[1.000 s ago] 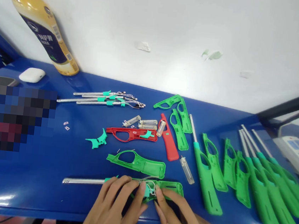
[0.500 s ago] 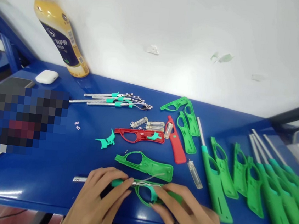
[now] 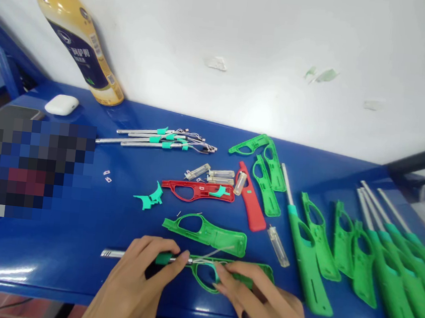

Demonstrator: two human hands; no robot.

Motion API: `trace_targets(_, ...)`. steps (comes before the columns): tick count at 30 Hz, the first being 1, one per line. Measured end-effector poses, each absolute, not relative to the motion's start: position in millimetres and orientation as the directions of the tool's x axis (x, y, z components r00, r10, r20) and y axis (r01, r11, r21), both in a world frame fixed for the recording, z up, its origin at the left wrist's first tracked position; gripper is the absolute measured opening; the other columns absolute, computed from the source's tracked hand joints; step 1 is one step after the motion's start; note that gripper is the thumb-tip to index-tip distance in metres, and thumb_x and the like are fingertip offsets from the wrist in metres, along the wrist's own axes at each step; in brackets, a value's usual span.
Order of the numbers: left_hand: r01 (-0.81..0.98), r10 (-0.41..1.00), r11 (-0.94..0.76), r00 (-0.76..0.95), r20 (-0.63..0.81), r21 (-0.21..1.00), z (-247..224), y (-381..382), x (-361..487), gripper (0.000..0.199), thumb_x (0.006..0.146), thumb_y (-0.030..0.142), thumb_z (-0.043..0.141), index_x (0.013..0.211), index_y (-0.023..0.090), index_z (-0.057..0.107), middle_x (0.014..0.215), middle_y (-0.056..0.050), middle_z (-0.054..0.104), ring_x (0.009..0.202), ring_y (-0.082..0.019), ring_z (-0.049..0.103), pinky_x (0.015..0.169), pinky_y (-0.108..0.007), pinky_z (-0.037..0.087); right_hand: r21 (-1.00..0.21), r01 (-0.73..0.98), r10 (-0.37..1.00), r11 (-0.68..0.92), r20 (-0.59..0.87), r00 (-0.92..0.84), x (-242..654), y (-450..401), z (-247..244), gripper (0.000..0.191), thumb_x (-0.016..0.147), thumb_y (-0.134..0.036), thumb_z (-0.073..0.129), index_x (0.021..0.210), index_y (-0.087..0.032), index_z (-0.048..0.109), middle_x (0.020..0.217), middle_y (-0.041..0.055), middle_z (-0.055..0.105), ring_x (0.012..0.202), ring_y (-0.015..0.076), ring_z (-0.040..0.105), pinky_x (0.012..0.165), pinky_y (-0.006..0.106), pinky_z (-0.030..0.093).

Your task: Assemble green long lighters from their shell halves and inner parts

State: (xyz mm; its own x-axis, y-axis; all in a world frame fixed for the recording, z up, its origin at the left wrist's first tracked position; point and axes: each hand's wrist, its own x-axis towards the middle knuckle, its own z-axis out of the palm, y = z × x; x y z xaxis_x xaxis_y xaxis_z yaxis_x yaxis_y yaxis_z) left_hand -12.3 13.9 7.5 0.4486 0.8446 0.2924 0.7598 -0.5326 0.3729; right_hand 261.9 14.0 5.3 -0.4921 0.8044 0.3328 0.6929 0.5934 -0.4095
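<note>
In the head view, my left hand (image 3: pixel 133 277) grips a metal lighter tube (image 3: pixel 112 253) between thumb and fingers; its slotted tip sticks out to the left. The tube lies along a green lighter half-shell (image 3: pixel 269 272) near the table's front edge. My right hand (image 3: pixel 264 298) is closed, thumb and index finger pinching at a teal trigger (image 3: pixel 217 275) in the shell's finger loop. Thin wires run from the tube to the right fingertips, and a translucent hose (image 3: pixel 218 252) slants up beside them. Just beyond lies another green half-shell (image 3: pixel 222 241).
Behind are red lighter shells (image 3: pixel 251 203), loose teal triggers (image 3: pixel 149 199), clear fuel tanks (image 3: pixel 278 246) and several tube assemblies (image 3: pixel 141 144). Green lighters (image 3: pixel 309 270) and half-shells lie right. A bottle (image 3: pixel 83 49), a white earbud case (image 3: pixel 61 105) and a pixelated patch are left.
The right thumb and fingers have shifted slightly around the trigger, and more of the half-shell's right end shows. The left hand still holds the tube. The view has shifted a little.
</note>
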Motion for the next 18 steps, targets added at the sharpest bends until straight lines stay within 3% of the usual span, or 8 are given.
trace_targets(3, 0.765, 0.838, -0.542, 0.456, 0.301, 0.348, 9.9, 12.6, -7.4, 0.051, 0.096, -0.004, 0.048, 0.138, 0.020, 0.062, 0.121, -0.008, 0.064, 0.115, -0.019, 0.056, 0.097, -0.035, 0.057, -0.416, 0.706, 0.818, 0.574, 0.328, -0.472, 260.4, 13.8, 5.6, 0.041, 0.100, -0.008, 0.054, 0.133, -0.026, 0.072, 0.114, 0.0034, 0.077, 0.070, 0.0073, 0.076, 0.069, 0.016, 0.063)
trace_targets(9, 0.755, 0.900, -0.400, 0.215, 0.380, 0.520, 9.1, 11.0, 18.5, 0.016, 0.099, 0.011, 0.060, 0.112, 0.019, 0.065, 0.112, -0.007, 0.061, 0.105, -0.019, 0.057, 0.089, -0.035, 0.054, -0.409, 0.703, 0.813, 0.581, 0.330, -0.480, 258.8, 14.0, 7.3, 0.039, 0.101, -0.009, 0.055, 0.133, -0.024, 0.071, 0.113, 0.0030, 0.077, 0.071, 0.0070, 0.076, 0.072, 0.015, 0.063)
trace_targets(13, 0.755, 0.922, -0.335, 0.139, 0.362, 0.563, 9.0, 15.1, 28.8, 0.011, 0.100, 0.012, 0.059, 0.103, 0.022, 0.063, 0.105, -0.005, 0.060, 0.096, -0.018, 0.059, 0.083, -0.034, 0.050, -0.415, 0.704, 0.816, 0.577, 0.335, -0.472, 260.4, 14.0, 6.9, 0.040, 0.099, -0.008, 0.058, 0.134, -0.024, 0.071, 0.113, 0.0025, 0.077, 0.071, 0.0069, 0.076, 0.070, 0.015, 0.063)
trace_targets(18, 0.789, 0.931, -0.315, 0.150, 0.332, 0.528, 12.3, 16.2, 32.2, 0.008, 0.100, 0.015, 0.057, 0.096, 0.022, 0.059, 0.100, -0.003, 0.059, 0.090, -0.018, 0.059, 0.083, -0.037, 0.046, -0.407, 0.704, 0.811, 0.583, 0.340, -0.475, 260.0, 14.3, 2.6, 0.040, 0.100, -0.010, 0.058, 0.135, -0.025, 0.069, 0.113, 0.0028, 0.077, 0.070, 0.0068, 0.075, 0.067, 0.016, 0.062)
